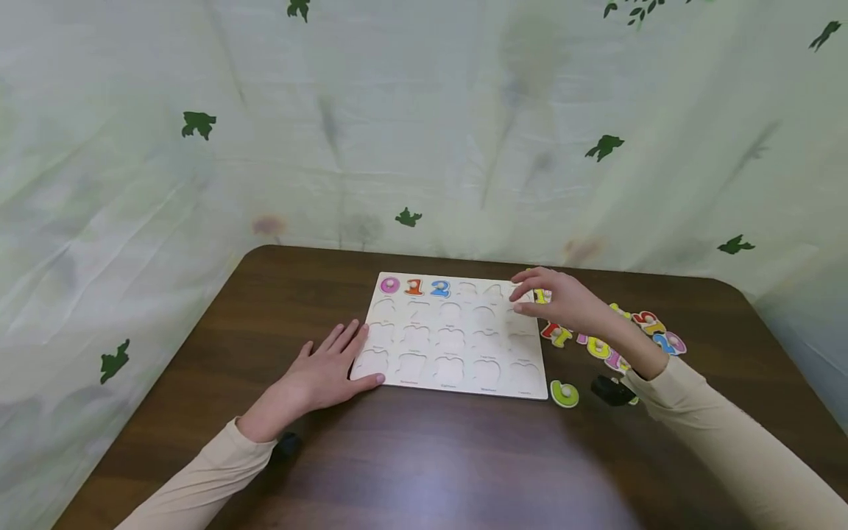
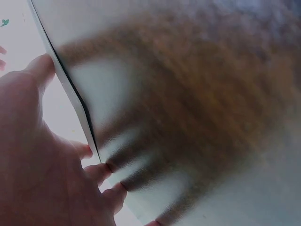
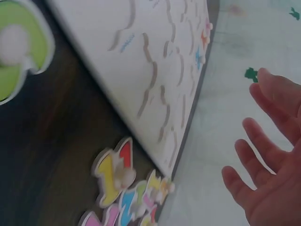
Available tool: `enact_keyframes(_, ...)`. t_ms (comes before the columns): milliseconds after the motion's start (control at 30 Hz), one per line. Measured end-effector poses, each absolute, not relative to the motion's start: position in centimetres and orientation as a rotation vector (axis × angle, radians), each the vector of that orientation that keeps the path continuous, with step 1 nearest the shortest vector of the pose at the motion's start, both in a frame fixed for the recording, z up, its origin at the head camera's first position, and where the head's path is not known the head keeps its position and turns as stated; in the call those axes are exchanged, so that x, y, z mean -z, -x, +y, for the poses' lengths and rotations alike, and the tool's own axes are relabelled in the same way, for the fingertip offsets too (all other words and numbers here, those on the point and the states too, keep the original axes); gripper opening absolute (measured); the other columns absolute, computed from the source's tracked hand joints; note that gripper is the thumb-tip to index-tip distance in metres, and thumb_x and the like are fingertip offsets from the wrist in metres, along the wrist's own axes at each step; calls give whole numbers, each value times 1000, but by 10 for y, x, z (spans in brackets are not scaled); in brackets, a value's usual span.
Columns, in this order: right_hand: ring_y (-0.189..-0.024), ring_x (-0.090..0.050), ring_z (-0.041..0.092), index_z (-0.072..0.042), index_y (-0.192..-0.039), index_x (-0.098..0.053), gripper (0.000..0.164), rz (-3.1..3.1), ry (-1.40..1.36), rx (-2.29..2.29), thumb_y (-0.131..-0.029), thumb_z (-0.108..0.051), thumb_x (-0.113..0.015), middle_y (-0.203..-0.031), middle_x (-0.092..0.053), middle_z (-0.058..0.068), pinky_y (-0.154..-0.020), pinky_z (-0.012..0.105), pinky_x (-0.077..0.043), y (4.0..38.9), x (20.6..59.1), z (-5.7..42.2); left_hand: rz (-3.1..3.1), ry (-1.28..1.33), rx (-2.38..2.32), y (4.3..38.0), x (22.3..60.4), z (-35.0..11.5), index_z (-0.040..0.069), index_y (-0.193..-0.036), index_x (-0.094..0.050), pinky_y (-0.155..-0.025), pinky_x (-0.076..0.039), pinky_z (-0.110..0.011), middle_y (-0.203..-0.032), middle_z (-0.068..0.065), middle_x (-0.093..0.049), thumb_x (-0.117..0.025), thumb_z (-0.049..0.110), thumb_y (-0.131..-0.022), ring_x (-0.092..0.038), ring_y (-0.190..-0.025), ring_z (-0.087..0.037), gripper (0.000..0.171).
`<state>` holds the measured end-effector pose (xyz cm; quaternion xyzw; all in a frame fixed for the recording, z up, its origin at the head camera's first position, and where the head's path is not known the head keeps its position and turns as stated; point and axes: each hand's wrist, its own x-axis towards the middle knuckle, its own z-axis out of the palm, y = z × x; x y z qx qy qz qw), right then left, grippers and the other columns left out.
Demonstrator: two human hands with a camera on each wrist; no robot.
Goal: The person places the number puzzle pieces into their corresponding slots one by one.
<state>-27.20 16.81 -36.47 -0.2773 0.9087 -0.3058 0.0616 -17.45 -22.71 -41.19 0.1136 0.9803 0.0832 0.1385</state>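
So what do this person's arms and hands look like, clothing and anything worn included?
The left sleeve and right sleeve are long, plain and cream, ending around the wrists. The left hand and right hand are bare, with no gloves or rings visible. A small black object shows near the right wrist; how it is attached is hidden.

0 [image 1: 389, 285], 1 [image 1: 414, 287], 2 [image 1: 440, 288] on the white board [image 1: 464, 329]

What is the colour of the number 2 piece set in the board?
The number 2 piece is blue; the head view shows it best.
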Motion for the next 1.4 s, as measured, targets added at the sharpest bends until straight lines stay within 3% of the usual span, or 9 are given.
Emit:
enact_keyframes(267, -126, -49, 32, -22, -100, -75, 12, 2778, 832, 945, -90, -28, -74, -135, -56, 6, -88, 51, -45, 236, 367, 208, 2832, -322, -262, 173, 411, -230, 12, -159, -14, -107, -13, -71, -164, -13, -10, -47, 73, -89, -11, -148, -36, 99)
enact_keyframes(567, -127, -48, 33, -14, -107, -74, 24, 2915, 633, 1006, -91, -31, -73, -134, -56, 9, -88, 52, -45, 194, 383, 244, 2853, -322, -261, 172, 412, -232, 11, -159, -16, -106, -14, -72, -163, -14, -12, -47, 74, -88, -13, -147, -38, 99)
enact_keyframes(800, -114, -52, 26, -15, -101, -77, 19, 3129, 518, 996, -85, -24, -79, -122, -63, 4, -80, 39, -39, 166, 390, 267, 2859, -323, -260, 171, 412, -231, 11, -159, -17, -106, -15, -72, -163, -14, -13, -48, 73, -88, -14, -147, -39, 98)
enact_keyframes(900, -127, -47, 33, -15, -100, -77, 19, 3171, 468, 993, -84, -22, -80, -123, -63, 6, -90, 46, -41, 156, 394, 277, 2863, -328, -262, 171, 411, -230, 11, -158, -18, -106, -15, -72, -163, -14, -13, -48, 73, -89, -15, -147, -39, 98)
enact_keyframes(967, -132, -41, 43, -14, -97, -77, 15, 3179, 459, 972, -83, -20, -81, -123, -62, 13, -92, 55, -38, 152, 397, 283, 2864, -327, -261, 170, 410, -229, 11, -158, -18, -106, -15, -72, -163, -14, -13, -48, 72, -89, -15, -147, -39, 98)
enact_keyframes(1033, -129, -39, 50, -17, -92, -76, 12, 3180, 449, 934, -82, -21, -81, -121, -61, 18, -91, 62, -34, 149, 402, 288, 2865, -327, -264, 170, 409, -229, 10, -158, -19, -106, -15, -72, -163, -15, -14, -49, 71, -89, -15, -147, -39, 97)
enact_keyframes(1200, -105, -48, 42, -23, -82, -73, 13, 3197, 433, 773, -77, -24, -85, -110, -64, 17, -81, 54, -37, 148, 413, 292, 2869, -333, -262, 169, 409, -228, 10, -158, -19, -105, -15, -72, -163, -15, -14, -49, 71, -89, -15, -147, -39, 97)
enact_keyframes(1400, -98, -51, 43, -22, -76, -72, 14, 3221, 394, 656, -75, -21, -86, -101, -64, 14, -81, 57, -38, 147, 416, 291, 2868, -346, -255, 172, 410, -226, 11, -158, -18, -106, -15, -72, -163, -14, -14, -48, 73, -89, -15, -147, -39, 98)
